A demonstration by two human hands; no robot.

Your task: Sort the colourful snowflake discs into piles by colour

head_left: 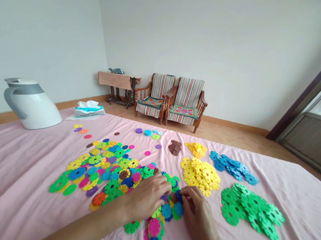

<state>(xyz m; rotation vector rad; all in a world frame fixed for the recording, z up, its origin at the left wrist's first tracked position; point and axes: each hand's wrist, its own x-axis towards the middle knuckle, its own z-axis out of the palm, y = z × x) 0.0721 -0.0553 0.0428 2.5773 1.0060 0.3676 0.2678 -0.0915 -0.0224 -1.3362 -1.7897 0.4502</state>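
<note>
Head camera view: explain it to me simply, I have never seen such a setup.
There is no machine here, just a person's two bare hands: the left hand and the right hand. The single picture comes from a camera worn on that person's head, looking forward and down.

On a pink cloth lies a mixed heap of colorful notched discs. To its right are single-color piles: brown pile, small yellow pile, large yellow pile, blue pile and green pile. A white jug and a tissue box stand far left.

Both hands are at the heap. A dark blue disc is at the right fingertips; whether it is gripped, I can't tell.
</note>
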